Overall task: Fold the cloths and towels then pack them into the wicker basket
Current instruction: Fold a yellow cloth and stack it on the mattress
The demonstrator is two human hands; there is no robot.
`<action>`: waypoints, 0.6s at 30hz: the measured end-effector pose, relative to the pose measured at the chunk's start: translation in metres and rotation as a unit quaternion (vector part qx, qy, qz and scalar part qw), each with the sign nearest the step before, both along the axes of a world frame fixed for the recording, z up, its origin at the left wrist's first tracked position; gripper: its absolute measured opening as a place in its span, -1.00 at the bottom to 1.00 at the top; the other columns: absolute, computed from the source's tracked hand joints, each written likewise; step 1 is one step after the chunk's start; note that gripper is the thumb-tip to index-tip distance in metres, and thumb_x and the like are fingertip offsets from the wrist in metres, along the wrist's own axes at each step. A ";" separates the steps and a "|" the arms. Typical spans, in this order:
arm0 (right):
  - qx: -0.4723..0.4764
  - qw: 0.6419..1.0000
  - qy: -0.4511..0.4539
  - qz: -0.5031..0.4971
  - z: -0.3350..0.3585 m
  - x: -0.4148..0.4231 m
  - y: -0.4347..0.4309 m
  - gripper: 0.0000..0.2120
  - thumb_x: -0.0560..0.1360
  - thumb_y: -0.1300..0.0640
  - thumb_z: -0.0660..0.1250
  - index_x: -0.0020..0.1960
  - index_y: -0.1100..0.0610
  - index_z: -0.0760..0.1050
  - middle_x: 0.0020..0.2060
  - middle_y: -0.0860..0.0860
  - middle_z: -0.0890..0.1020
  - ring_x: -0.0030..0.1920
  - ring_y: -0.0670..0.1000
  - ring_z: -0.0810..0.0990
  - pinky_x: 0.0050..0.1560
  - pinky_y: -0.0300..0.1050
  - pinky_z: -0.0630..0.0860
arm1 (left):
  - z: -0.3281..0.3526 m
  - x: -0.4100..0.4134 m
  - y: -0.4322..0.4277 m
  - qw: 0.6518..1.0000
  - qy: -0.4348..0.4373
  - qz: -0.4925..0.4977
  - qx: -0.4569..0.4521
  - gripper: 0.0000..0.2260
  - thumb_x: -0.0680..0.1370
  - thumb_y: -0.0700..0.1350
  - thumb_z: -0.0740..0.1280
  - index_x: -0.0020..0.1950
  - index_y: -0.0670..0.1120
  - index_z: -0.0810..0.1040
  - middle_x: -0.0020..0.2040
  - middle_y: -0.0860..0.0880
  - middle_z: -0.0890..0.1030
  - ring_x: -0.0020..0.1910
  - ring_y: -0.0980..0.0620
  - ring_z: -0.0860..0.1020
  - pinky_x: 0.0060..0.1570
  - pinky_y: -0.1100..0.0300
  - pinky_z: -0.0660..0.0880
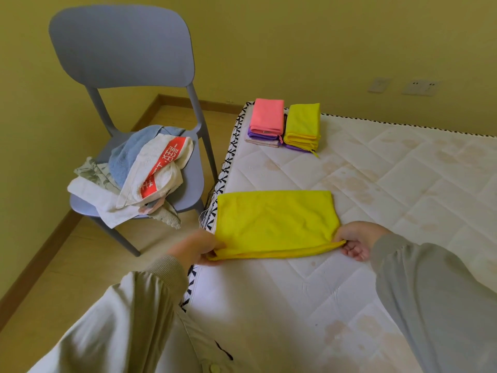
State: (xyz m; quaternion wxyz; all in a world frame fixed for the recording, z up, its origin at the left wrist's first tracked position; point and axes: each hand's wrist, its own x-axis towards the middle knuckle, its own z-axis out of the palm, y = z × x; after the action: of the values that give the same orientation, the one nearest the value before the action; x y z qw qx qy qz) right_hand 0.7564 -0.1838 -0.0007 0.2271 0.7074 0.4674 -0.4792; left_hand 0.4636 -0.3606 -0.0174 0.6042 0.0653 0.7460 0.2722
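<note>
Lying on stained quilted mattress (390, 189): yellow cloth (277, 222)

Yellow cloth (274, 222) lying central, pink cloth (267, 113) topping purple ones (262, 135) at 12 o'clock, yellow stack (303, 122) beside, grey-blue chair (121, 47) at 10 o'clock carrying blue towel (126, 154), red-banded white towel (172, 176), white mattress (376, 184) showing black-marked edging (228, 160)

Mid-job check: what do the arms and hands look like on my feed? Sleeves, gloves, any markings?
The left hand and right hand are bare, with no gloves. The left sleeve is pale beige with a ribbed knit cuff. The right sleeve looks greyer and gathers at the wrist. A pale round button shows on the garment's front at the bottom edge. No logos or markings show.
</note>
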 end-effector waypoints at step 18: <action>0.464 0.785 0.048 0.407 -0.067 -0.127 -0.039 -0.47 0.63 -0.02 -0.03 0.55 0.09 0.01 0.55 0.02 -0.04 0.54 0.05 -0.10 0.49 0.10 -0.14 | -0.037 0.034 0.060 0.683 0.557 -0.444 0.162 -0.51 0.65 -0.13 -0.06 0.57 -0.11 -0.12 0.57 -0.05 -0.17 0.54 -0.06 -0.24 0.47 -0.03 -0.24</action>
State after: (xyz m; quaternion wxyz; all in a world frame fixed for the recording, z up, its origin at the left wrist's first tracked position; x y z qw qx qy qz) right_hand 0.6293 -0.2225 -0.0673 0.0221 0.4477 0.8882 -0.1011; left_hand 0.4979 -0.3004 -0.0542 0.1072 0.6252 0.7730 0.0022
